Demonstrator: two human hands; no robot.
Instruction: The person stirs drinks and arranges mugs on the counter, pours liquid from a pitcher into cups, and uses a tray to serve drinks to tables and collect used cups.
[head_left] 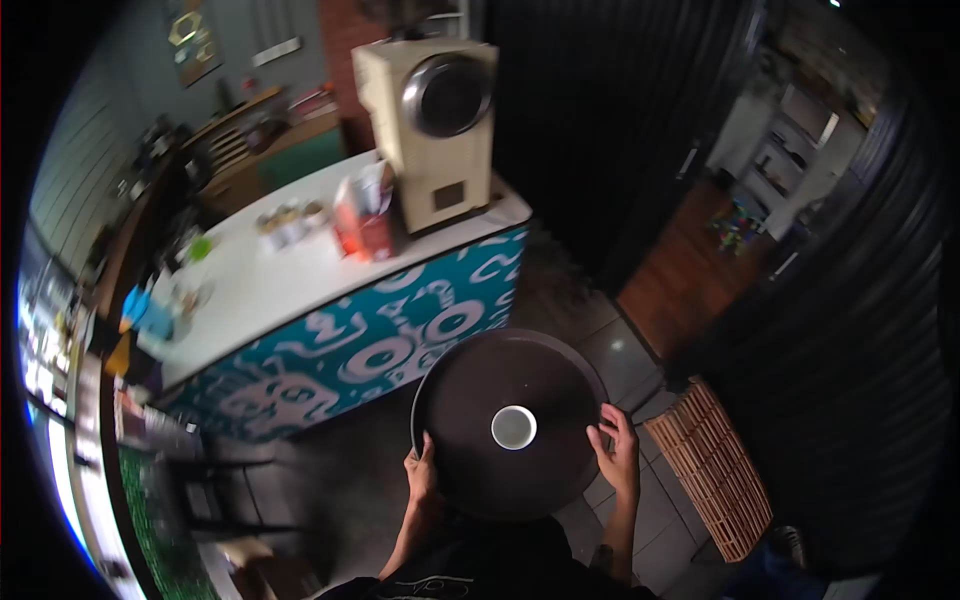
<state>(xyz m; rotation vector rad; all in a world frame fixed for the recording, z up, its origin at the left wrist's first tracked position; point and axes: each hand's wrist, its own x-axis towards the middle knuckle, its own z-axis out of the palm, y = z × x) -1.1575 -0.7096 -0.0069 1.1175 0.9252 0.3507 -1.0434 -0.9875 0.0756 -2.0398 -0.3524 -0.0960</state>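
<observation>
A round dark brown serving tray (480,385) is held level in front of my body. On it, close to the middle, stands a small white cup (514,428); its inside looks pale grey-green, and I cannot tell whether there is liquid in it. My left hand (424,472) grips the tray's left rim, thumb on top and the other fingers mostly hidden beneath. At the right rim, my right hand (618,450) holds the tray with its thumb and fingers at the edge. Neither hand touches the cup.
Ahead stands a white-topped counter (270,290) with a blue patterned front. It carries a tall cream machine (440,140), a red-orange package (362,215) and several small cups. A slatted wooden bench (710,470) is at right, by dark corrugated walls and a doorway. A dark chair (225,495) stands left.
</observation>
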